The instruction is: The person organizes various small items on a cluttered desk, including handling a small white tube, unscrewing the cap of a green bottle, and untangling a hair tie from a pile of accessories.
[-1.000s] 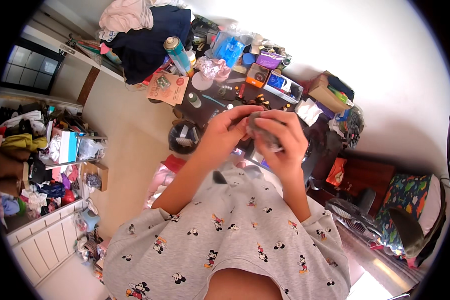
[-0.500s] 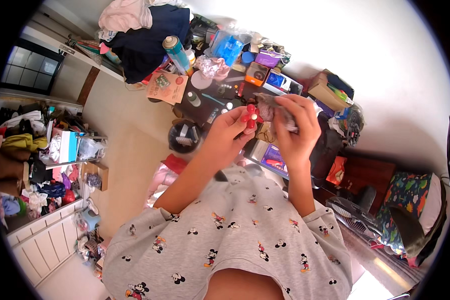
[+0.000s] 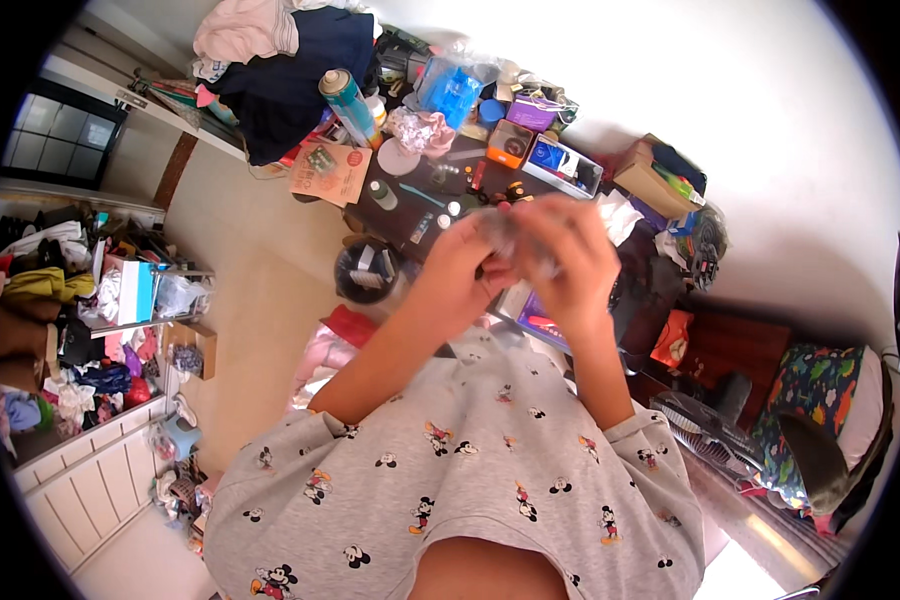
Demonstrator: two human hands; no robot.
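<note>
One grey cloth (image 3: 500,230), blurred, was held above the crowded tabletop (image 3: 390,222), presumably for working room, the right hand (image 3: 575,262) pinching it in a bunch, the left hand (image 3: 460,267) against it, its own grip impossible to tell.

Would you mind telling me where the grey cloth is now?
In the head view, the grey cloth is just above centre, somewhat blurred, between the left hand and the right hand.

Above the dark surface (image 3: 385,223), a small grey-brown cloth (image 3: 501,232) is being held up in a loose, crumpled bunch. Its outline is blurring, and fingers (image 3: 562,228) are covering part of it, hiding its full shape.
</note>
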